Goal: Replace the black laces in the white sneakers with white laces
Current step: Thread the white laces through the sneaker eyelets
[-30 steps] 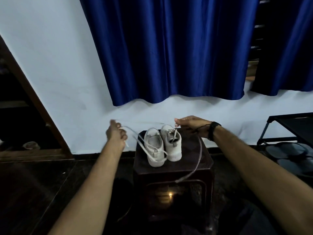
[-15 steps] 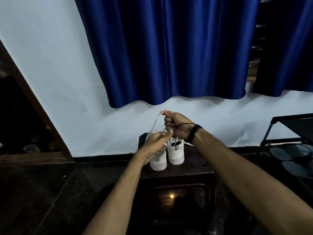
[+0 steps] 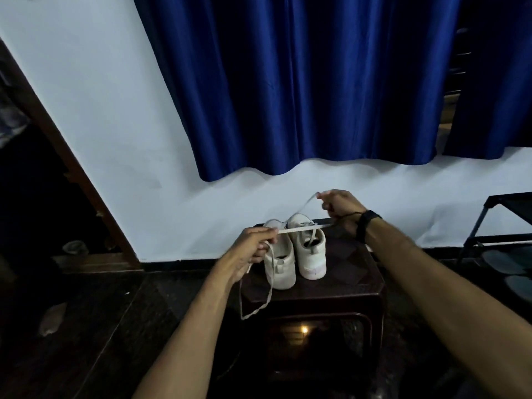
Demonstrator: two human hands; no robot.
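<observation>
Two white sneakers stand side by side on a dark brown stool, heels toward the camera and toes toward the white wall. The left sneaker sits slightly nearer than the right sneaker, the two touching or nearly so along their inner sides.

The left hand hovers just left of the left sneaker, its fingers curled in a closed grip round a white lace. From this hand the lace runs taut and nearly level across the tops of both shoes to the right hand, which is raised behind the right sneaker with fingers curled and pinching the lace. A further stretch of lace drops from the right hand's fingertips toward the shoe tops. Below the left hand a slack loop of lace hangs down past the stool's front edge.

The right wrist wears a black band. A blue curtain hangs on the wall above, and a black metal rack stands at the right edge. The floor is dark.
</observation>
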